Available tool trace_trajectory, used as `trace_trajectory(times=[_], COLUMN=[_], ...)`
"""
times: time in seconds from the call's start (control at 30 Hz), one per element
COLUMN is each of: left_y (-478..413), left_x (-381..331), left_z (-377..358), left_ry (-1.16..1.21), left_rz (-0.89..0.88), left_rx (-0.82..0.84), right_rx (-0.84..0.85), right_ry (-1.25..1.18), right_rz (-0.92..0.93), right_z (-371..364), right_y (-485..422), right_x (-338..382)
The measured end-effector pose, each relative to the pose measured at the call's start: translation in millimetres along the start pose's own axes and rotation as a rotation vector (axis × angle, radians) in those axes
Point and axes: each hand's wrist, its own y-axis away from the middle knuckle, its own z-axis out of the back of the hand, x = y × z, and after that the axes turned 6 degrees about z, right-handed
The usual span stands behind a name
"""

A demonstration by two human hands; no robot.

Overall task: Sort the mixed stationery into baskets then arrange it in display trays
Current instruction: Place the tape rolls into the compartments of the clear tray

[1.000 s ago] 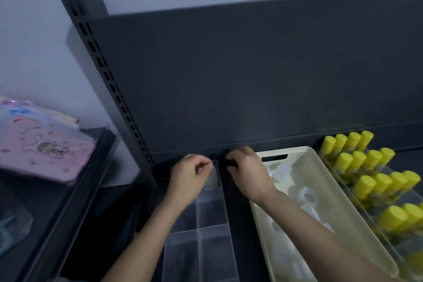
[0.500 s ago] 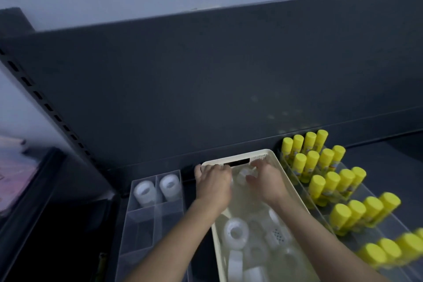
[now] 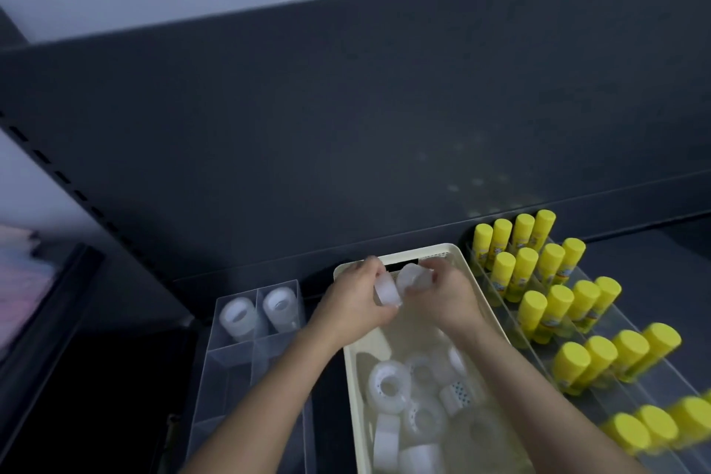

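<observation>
A cream basket [image 3: 454, 254] on the dark shelf holds several clear tape rolls [image 3: 388, 385]. Over its far end my left hand [image 3: 350, 304] grips one tape roll [image 3: 386, 291], and my right hand [image 3: 446, 298] grips another tape roll [image 3: 409, 277] close beside it. Left of the basket stands a clear divided display tray [image 3: 231, 354]. Its two rear compartments each hold a tape roll [image 3: 240, 316], [image 3: 281, 310]. The compartments nearer to me look empty.
A clear tray [image 3: 600, 354] right of the basket holds rows of upright yellow-capped glue sticks [image 3: 546, 269]. The dark back panel [image 3: 346, 127] of the shelf rises behind everything. A slotted upright [image 3: 61, 177] and pink packets [image 3: 19, 273] are at the left.
My hands left the display tray, where two tape rolls now stand, and moved right into the basket. Each hand has lifted a tape roll above the basket's far end.
</observation>
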Motion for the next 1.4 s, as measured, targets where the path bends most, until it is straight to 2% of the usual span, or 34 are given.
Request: trace_trajectory(times=[0.07, 0.13, 0.33, 0.67, 0.83, 0.93, 1.23, 1.4], left_y=[9.5, 20.7, 58.0, 120.7, 125.5, 123.9, 117.2, 117.8], left_x=[3.0, 7.2, 36.5, 106.4, 121.5, 125.6, 132.8, 130.4], left_z=[11.1, 22.7, 60.1, 108.7, 107.5, 100.8, 97.9, 92.6], left_ry=[0.2, 0.29, 0.383, 0.196, -0.148, -0.265, -0.458, -0.452], left_rz=[-0.003, -0.012, 0.012, 0.156, 0.104, 0.092, 0.076, 0.09], left_rx=[-0.018, -0.076, -0.236, -0.227, -0.07, -0.015, 0.015, 0.072], right_rx=[0.013, 0.037, 0.143, 0.34, 0.483, 0.506, 0.544, 0.565], right_ry=[-0.167, -0.236, -0.211, 0.35, 0.618, 0.756, 0.899, 0.761], right_rz=[-0.013, 0.02, 0.175, 0.603, 0.648, 0.622, 0.632, 0.648], right_z=[2.3, 2.1, -21.2, -88.9, -108.6, -115.2, -124.8, -120.3], right_y=[4.7, 11.5, 41.0, 80.2, 83.9, 86.6, 83.9, 78.7], right_x=[9.6, 21.8, 64.0, 90.4, 90.8, 90.2, 97.1, 92.3])
